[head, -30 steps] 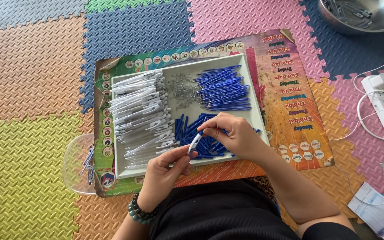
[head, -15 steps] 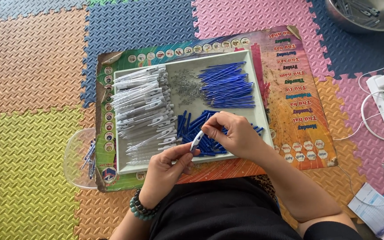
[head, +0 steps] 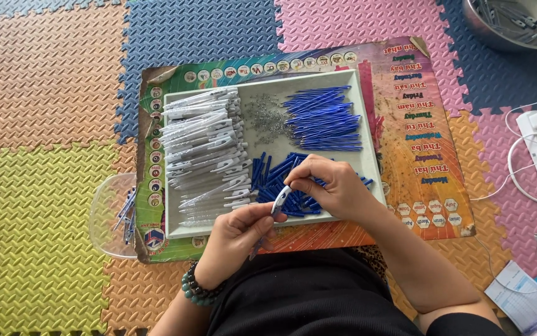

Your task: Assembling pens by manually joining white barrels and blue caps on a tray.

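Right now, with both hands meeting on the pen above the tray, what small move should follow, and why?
Probably press the part further into the white and blue plastic pen. The left hand grips its lower end, while the right hand pinches its upper end, so the two halves seem not yet fully joined. The white rectangular tray of parts lies just beneath.

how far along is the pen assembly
Done: a few finished pens lie in the clear tub. In hand: left hand and right hand join one pen. Left: most of it; clear barrels, blue refills, springs fill the tray.
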